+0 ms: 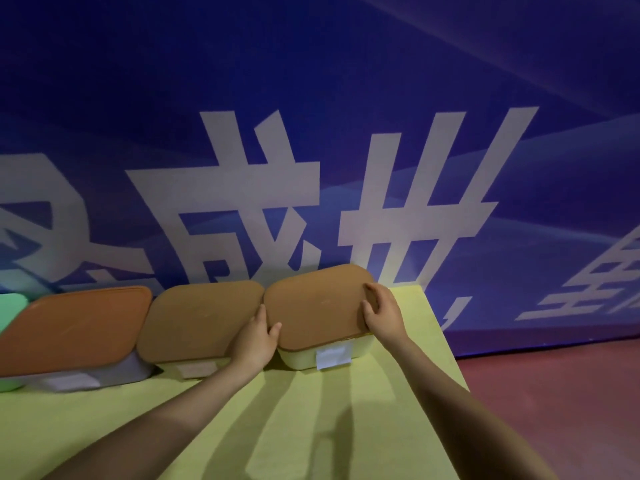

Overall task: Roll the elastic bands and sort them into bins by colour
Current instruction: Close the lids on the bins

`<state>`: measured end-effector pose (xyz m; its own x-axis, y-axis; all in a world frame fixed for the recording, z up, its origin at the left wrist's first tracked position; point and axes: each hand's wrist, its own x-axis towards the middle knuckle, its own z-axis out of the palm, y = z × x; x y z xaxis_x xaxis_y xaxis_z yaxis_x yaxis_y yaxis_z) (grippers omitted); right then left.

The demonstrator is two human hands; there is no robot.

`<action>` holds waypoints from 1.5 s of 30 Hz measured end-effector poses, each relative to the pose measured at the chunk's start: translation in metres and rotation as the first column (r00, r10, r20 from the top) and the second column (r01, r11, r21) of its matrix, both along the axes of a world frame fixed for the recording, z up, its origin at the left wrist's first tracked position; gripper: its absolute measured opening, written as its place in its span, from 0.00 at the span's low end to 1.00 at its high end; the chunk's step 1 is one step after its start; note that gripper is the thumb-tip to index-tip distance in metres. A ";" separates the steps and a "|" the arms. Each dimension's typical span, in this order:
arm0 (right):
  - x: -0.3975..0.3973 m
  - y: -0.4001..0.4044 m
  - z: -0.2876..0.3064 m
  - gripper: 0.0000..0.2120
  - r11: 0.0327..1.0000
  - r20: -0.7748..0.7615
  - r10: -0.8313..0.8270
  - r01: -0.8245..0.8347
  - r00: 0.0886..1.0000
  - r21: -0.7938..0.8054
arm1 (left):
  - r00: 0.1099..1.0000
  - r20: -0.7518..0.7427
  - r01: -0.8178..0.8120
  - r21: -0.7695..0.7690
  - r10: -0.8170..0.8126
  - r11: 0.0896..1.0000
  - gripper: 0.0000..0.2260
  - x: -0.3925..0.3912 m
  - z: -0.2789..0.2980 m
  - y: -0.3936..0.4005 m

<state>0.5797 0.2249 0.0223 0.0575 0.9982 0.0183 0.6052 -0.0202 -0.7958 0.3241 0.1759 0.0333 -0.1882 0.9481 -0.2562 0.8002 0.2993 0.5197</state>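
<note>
Large white Chinese characters, among them 成 and 世, run across the blue backdrop behind the bench. White labels on the bins cannot be read.

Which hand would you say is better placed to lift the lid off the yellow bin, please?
Probably the right hand: its fingers curl over the lid's right edge, while the left hand only holds the left side.

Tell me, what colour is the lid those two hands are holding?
Brown, over a pale yellow bin. The lid shows best in the head view.
</note>
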 end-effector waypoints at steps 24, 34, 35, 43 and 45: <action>-0.011 -0.010 -0.025 0.20 0.977 -0.100 -0.201 0.206 0.974 0.045 | 0.944 -0.323 0.105 0.087 -0.072 0.991 0.22 0.019 -0.004 0.079; -0.025 0.000 -0.029 0.19 0.916 0.015 -0.401 0.401 0.916 0.008 | 0.950 -0.311 0.128 0.281 -0.036 0.951 0.13 0.013 -0.017 0.093; -0.025 0.002 -0.029 0.19 0.901 -0.013 -0.435 0.435 0.900 -0.009 | 0.959 -0.280 0.115 0.291 -0.030 0.950 0.13 0.014 -0.018 0.093; -0.026 0.005 -0.026 0.13 0.792 -0.227 -0.603 0.609 0.765 -0.052 | 0.986 0.106 0.106 0.204 -0.130 0.973 0.13 0.025 -0.014 0.104; -0.022 0.005 -0.030 0.13 0.786 -0.236 -0.611 0.615 0.755 -0.068 | 0.989 0.082 0.102 0.252 -0.126 0.962 0.13 0.022 -0.010 0.103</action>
<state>0.5578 0.2299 -0.0081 0.6610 0.7477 -0.0636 0.2641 -0.3112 -0.9129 0.3466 0.2785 0.0233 -0.0614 0.9978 -0.0237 0.7642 0.0623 0.6419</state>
